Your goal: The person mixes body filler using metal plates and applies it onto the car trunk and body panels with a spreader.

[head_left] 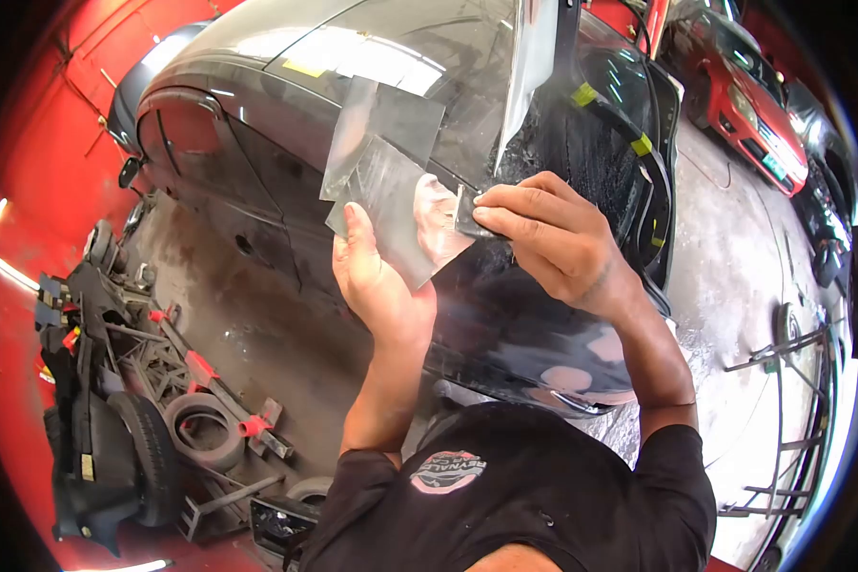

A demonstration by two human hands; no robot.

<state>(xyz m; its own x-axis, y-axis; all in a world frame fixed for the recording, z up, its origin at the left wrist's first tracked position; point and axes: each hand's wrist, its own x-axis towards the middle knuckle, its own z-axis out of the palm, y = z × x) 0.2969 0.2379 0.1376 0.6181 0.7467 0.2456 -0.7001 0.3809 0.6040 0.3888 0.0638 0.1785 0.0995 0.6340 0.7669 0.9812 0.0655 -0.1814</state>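
My left hand (381,276) holds a grey, semi-glossy flat plate (377,191) from below, thumb on its face. A second grey sheet (400,119) shows above it, overlapping its upper edge. Pinkish paste (436,219) is smeared over the plate's right side. In my right hand (558,238), closed with fingers and thumb pinched, is a small dark spreader (469,214), its edge at the paste. Both hands are over the rear of a dark car (286,143).
A raised panel (534,67) and black trim with yellow tape (643,145) are beyond my right hand. Tires (202,431), a black bumper part (95,467) and metal frames lie at left. A red car (748,105) stands at upper right, metal racks (791,410) at right.
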